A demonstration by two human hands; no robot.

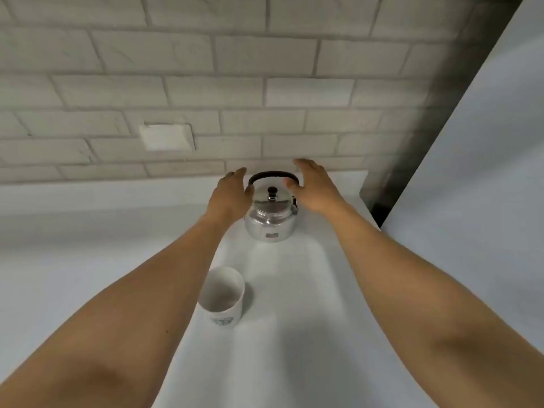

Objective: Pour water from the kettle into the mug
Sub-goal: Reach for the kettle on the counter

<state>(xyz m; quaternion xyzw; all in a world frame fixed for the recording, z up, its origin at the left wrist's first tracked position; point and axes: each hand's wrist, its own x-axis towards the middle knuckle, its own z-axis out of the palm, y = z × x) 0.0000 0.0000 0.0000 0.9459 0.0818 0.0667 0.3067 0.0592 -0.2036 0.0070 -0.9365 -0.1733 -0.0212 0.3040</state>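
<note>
Kettle (270, 214): shiny metal, lid on, upright near the counter's (294, 334) back edge.
Mug (222, 295): white, upright, nearer the front.
Left hand (231, 194): open — beside the kettle.
Right hand (315, 187): open — flanking its black handle (272, 175).

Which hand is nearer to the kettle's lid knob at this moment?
Left, narrowly. The left hand sits against the kettle on its left side, fingers by the handle. The right hand hovers open up and to the right of the lid knob.
</note>
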